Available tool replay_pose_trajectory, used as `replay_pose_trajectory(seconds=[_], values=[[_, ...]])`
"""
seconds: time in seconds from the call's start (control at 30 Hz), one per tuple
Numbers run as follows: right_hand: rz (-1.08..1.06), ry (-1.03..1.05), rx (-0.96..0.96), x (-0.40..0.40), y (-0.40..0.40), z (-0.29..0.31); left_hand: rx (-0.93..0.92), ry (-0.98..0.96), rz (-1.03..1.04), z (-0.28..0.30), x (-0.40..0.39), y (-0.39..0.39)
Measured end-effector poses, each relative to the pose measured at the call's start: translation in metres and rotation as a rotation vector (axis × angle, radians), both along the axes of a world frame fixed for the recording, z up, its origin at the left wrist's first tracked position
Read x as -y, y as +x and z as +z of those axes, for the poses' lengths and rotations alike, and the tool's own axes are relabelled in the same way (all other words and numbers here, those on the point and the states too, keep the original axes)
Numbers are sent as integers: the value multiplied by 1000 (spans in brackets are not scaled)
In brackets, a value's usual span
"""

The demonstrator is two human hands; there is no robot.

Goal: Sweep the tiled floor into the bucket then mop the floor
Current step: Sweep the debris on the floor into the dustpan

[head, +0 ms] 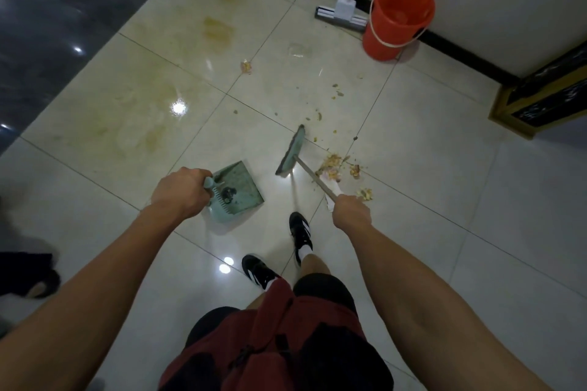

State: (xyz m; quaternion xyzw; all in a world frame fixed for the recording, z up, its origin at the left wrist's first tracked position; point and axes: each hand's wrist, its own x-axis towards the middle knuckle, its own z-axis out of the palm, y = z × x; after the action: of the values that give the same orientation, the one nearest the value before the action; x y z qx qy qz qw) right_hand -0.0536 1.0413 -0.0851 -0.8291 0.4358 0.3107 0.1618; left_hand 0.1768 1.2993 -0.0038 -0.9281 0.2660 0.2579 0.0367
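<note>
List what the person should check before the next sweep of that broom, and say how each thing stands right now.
1. Left hand grips the dustpan: ok.
2. Right hand grips the broom handle: ok.
3. Broom head beside the debris pile: ok.
4. Dustpan mouth facing the pile: cannot tell.
5. Crumbs all gathered: not ok, a stray scrap lies apart.
6. Orange bucket upright by the wall: ok.

both hands fisted, arms extended forward and down.
</note>
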Motion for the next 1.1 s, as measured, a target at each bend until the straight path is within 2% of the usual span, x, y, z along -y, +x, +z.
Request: replay_pose_trajectory(seconds=[0.27,0.57,0.8,1.1], values=[[-26,-54,-83,11,-23,16,-28,-25,-26,1,11,0],[-2,-62,-21,13,0,31,-70,-139,57,4,7,12],[57,17,72,23,72,15,-73,-144,172,11,2,37],[146,180,154,59,237,-18,-84,-74,383,22,27,119]])
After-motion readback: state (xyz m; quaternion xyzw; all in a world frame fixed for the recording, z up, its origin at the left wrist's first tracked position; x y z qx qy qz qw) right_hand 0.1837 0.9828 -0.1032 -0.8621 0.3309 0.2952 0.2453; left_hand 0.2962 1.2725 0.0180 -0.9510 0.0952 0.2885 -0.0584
